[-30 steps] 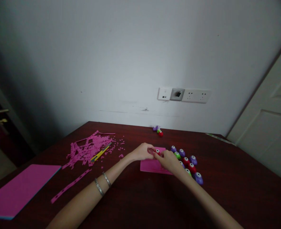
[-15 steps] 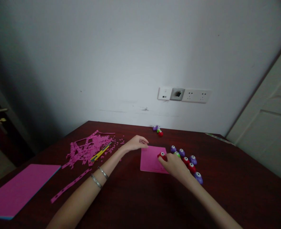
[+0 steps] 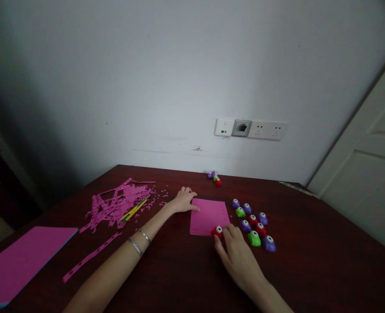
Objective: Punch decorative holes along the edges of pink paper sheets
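A square pink sheet of paper (image 3: 208, 215) lies flat in the middle of the table. My left hand (image 3: 183, 201) is open at its far left corner, thumb over the left edge and fingers apart. Between the fingers of my right hand (image 3: 236, 245) is a small red craft punch (image 3: 217, 231) with a white, eye-like button. That punch sits at the sheet's near right corner; its underside is hidden. Beside my right hand stand several more punches, among them a green punch (image 3: 254, 238), a purple punch (image 3: 269, 244) and a red punch (image 3: 260, 229).
Punched pink paper strips (image 3: 114, 204) lie heaped at left with tiny cut-outs around them. A yellow utility knife (image 3: 135, 209) rests against the heap. A larger pink stack (image 3: 25, 265) lies at the near left. More small punches (image 3: 215, 177) stand by the wall.
My right hand has drawn the red punch nearer, to the sheet's near right corner, uncovering other punches. My left hand has spread its fingers and lowered its thumb to the sheet's left edge.
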Available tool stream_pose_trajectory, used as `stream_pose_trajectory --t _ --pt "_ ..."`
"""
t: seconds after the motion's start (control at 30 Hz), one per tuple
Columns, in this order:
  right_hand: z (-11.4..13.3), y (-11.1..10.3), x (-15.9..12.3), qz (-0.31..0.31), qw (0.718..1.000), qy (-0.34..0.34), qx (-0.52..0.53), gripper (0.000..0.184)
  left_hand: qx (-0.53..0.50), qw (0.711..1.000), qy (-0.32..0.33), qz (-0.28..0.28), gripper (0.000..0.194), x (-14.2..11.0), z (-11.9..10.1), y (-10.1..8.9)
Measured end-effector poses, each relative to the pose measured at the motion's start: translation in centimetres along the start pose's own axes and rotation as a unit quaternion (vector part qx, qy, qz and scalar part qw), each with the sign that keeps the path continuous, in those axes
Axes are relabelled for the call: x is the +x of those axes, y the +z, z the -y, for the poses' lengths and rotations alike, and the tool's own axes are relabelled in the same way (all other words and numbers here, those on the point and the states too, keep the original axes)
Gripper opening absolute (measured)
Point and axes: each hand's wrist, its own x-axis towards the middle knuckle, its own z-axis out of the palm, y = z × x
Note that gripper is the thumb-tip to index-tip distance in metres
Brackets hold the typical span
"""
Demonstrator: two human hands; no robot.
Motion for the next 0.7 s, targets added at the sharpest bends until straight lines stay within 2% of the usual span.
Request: stream_pose_trajectory --t 0.13,0.27,0.43,0.7 --pt "-0.1 0.3 -0.1 -0.005 0.999 -0.026 0.021 0.022 -0.009 0.999 -0.015 0.03 0.075 0.0 -0.1 0.1" --pt "-0.1 0.6 -0.2 0.014 1.0 -0.004 0.019 0.021 -0.022 0.999 -0.008 0.036 0.067 0.2 0.0 0.2" --pt "-0.1 0.8 -0.2 0.027 0.999 0.022 0.016 0.022 -0.027 0.999 -0.01 0.039 0.067 0.7 0.1 0.2" --pt "-0.4 1.0 0.0 0.008 1.0 0.018 0.023 0.021 -0.044 0.997 -0.048 0.051 0.052 1.1 0.0 0.1"
